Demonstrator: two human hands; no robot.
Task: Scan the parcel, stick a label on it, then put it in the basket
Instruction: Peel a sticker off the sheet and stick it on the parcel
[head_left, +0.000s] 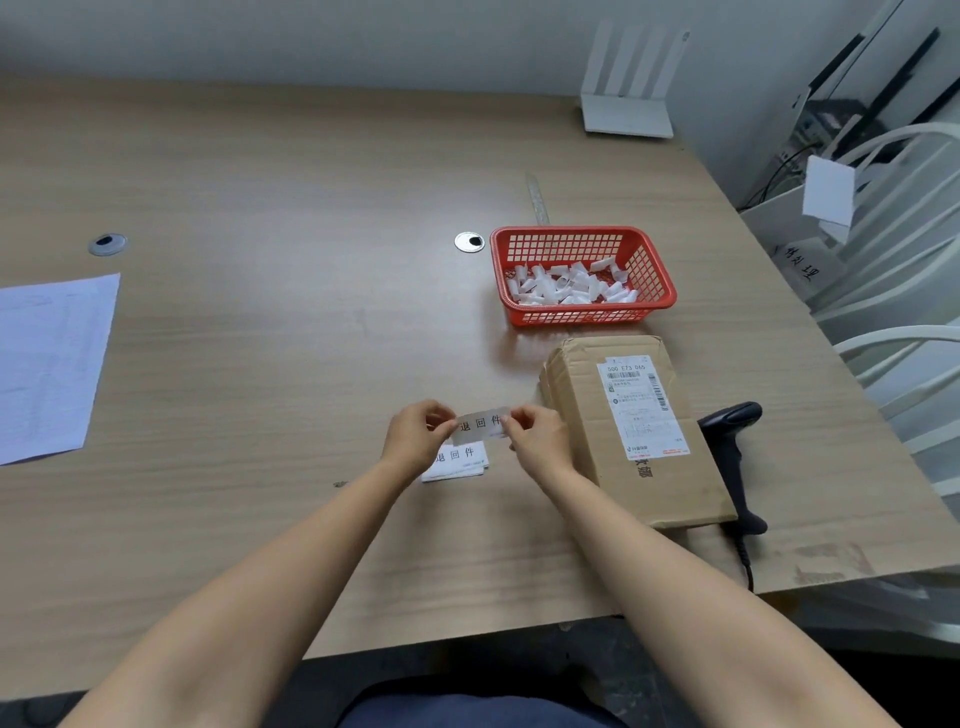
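A brown cardboard parcel (587, 431) with a white shipping label lies flat on the desk, right of centre. Just left of it, my left hand (415, 434) and my right hand (537, 436) pinch the two ends of a small white label (481, 423) printed with black characters, held a little above the desk. Under my hands lies a small stack of the same labels (460, 462). A red plastic basket (660, 280) stands behind the parcel, holding several curled white paper strips. A black handheld scanner (730, 431) lies on the desk right of the parcel.
A sheet of paper (47, 364) lies at the desk's left edge. Two round cable grommets (469, 241) sit in the wooden desk (260, 338), and a ruler (536, 197) lies behind the basket. A white stand (626, 111) is at the back right. White chairs stand beyond the right edge.
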